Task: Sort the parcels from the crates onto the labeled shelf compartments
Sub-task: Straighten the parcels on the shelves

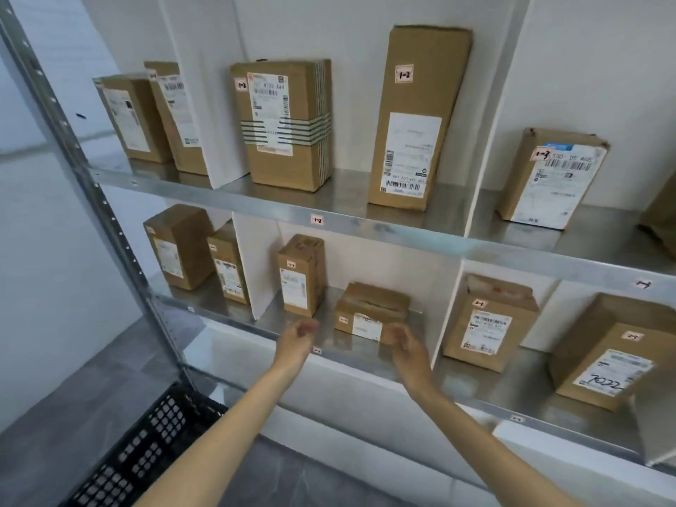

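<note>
A: Left hand (298,334) and right hand (404,342) are loosely curled and empty. The small parcel (371,311) lies between them, just beyond.

B: The risk is that right-hand knuckles brush it off the shelf (340,346).

The head camera looks forward and down from behind the left hand (298,336) and right hand (404,342), close to the shelf (384,228) beyond.

Low box (371,312) on the lower shelf (338,342), upright box (301,276) just left of it, divider (252,265) further left, crate (146,451) on the floor, near left.
</note>
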